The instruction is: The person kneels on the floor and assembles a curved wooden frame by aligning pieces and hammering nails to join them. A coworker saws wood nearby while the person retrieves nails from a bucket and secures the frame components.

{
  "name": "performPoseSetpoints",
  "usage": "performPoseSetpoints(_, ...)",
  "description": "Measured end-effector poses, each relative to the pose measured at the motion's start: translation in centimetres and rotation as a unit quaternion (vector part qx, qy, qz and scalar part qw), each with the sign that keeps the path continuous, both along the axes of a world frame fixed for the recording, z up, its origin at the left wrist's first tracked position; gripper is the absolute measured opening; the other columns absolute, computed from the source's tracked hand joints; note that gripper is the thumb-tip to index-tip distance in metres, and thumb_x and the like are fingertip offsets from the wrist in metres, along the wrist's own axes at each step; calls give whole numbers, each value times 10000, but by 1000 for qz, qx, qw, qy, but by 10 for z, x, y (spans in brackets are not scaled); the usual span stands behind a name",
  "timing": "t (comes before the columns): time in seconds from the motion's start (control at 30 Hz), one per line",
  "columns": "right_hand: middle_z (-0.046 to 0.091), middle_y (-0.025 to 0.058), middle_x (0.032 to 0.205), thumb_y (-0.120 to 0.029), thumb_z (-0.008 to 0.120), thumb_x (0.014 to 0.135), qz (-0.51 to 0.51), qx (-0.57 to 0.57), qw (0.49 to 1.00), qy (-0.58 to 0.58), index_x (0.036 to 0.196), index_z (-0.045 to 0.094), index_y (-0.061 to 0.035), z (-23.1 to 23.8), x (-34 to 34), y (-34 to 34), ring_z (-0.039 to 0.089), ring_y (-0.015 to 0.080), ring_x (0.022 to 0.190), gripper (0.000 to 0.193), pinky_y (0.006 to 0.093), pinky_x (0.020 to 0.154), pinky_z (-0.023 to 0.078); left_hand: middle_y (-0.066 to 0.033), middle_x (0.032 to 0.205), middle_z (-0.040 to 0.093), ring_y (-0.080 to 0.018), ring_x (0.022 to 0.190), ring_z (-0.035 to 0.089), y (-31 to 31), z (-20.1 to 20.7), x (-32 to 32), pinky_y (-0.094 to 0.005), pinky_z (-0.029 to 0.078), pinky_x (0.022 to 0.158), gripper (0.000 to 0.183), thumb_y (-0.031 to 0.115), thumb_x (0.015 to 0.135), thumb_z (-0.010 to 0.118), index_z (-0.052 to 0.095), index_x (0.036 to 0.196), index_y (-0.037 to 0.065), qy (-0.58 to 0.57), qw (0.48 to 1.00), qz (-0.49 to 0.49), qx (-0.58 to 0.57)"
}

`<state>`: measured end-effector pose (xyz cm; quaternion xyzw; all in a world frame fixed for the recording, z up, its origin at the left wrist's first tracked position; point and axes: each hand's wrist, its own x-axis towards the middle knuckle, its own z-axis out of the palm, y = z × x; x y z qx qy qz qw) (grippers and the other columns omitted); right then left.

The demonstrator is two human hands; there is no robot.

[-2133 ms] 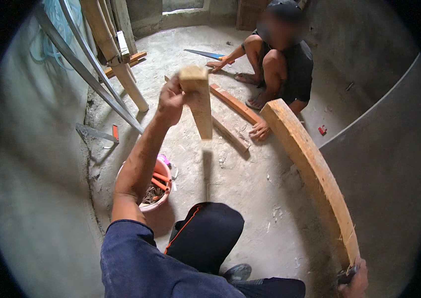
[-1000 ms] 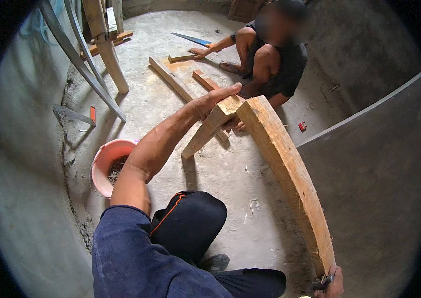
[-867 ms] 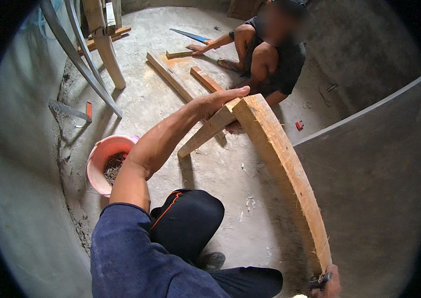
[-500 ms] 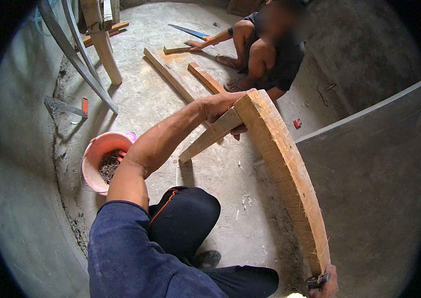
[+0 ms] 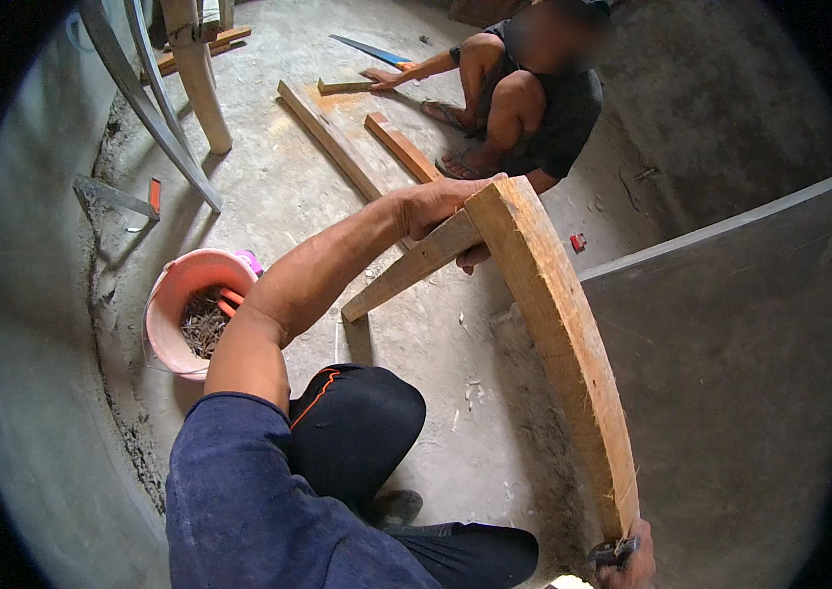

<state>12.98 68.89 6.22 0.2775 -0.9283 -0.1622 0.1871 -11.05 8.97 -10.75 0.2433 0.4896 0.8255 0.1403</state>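
A long timber beam [image 5: 573,363] runs down the right side, its rough edge facing up. A shorter wooden piece [image 5: 411,265] meets it at an angle near its far end, the other end slanting down toward the floor. My left hand [image 5: 441,211] is closed around the shorter piece at this joint, fingertips showing underneath. At the beam's near end, my right hand [image 5: 640,562] is closed beside a dark metal tool [image 5: 612,552], possibly a hammer head; its handle is hidden. My left arm crosses above a pink bucket [image 5: 166,319] with small brown bits and orange handles inside.
A person [image 5: 544,108] squats at the far right, one hand on a small wood strip [image 5: 345,86] near a handsaw [image 5: 372,52]. Timber lengths [image 5: 333,142] lie on the floor. A try square [image 5: 127,199] leans by the left wall; curved legs [image 5: 156,118] stand behind. A low wall [image 5: 720,236] edges the right.
The view has shifted slightly, so the bucket, floor timber and square appear a little further left. Both my hands keep their places on or beside the wood.
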Motion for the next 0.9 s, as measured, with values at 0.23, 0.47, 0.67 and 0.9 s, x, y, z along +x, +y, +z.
performPoseSetpoints(0.23,604,184,1063,-508,670,862,-87,-55,986,-128,1334,596,-48,10,-9,-27,661,425,944,663,485,768,550,-175,841,709,-244,690,756,-1,5,1,-421,682,651,687,624,1093,376,648,1277,21,-31,997,21,69)
performPoseSetpoints(0.47,634,191,1115,-478,658,899,-82,-107,981,-138,1352,578,-41,5,-7,-25,674,425,984,634,479,795,560,-184,933,720,-240,753,765,1,5,-6,-442,692,679,689,630,1080,412,623,1311,16,9,996,21,82)
performPoseSetpoints(0.67,641,242,1237,-339,666,916,-21,-74,993,-91,1441,523,-40,-2,-9,-9,665,468,1077,621,511,874,563,-189,940,723,-250,730,761,1,-2,-9,-437,680,659,643,586,1062,507,627,1302,1,24,997,17,68)
performPoseSetpoints(0.9,620,277,1346,-267,661,921,-86,-79,985,-123,1474,529,-43,-9,-9,-4,632,511,1181,611,545,979,538,-193,936,728,-264,701,753,-9,-12,-14,-432,652,616,537,462,1028,600,641,1262,-20,33,996,45,76)
